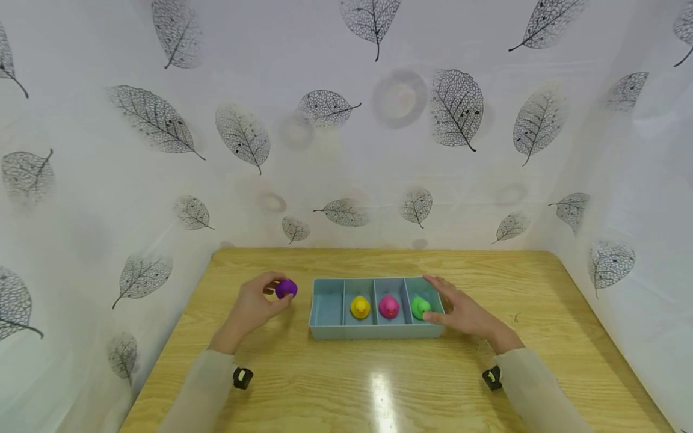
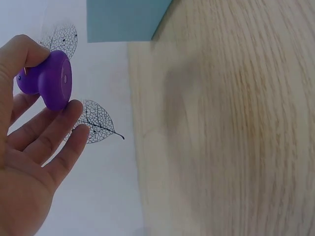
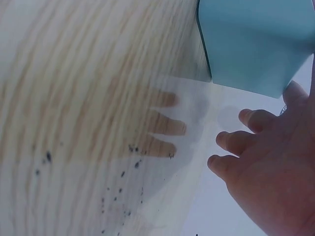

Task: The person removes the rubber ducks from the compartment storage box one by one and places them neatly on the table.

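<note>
A purple rubber duck (image 1: pixel 286 288) is pinched between the thumb and fingers of my left hand (image 1: pixel 253 308), left of the pale blue divided box (image 1: pixel 376 332). In the left wrist view the purple duck (image 2: pixel 59 81) is held above the table, its flat underside showing. A yellow duck (image 1: pixel 360 307), a pink duck (image 1: pixel 388 307) and a green duck (image 1: pixel 420 308) each sit in their own compartment; the leftmost compartment (image 1: pixel 328 307) is bare. My right hand (image 1: pixel 465 313) spans the box's right end, thumb by the green duck, fingers fairly straight. Whether the thumb touches that duck I cannot tell.
The box stands on a light wood-grain table (image 1: pixel 335 385). A white curtain (image 1: pixel 346 162) with printed leaves hangs behind the table and along both sides. Dark bands (image 1: pixel 243 377) sit at both wrists.
</note>
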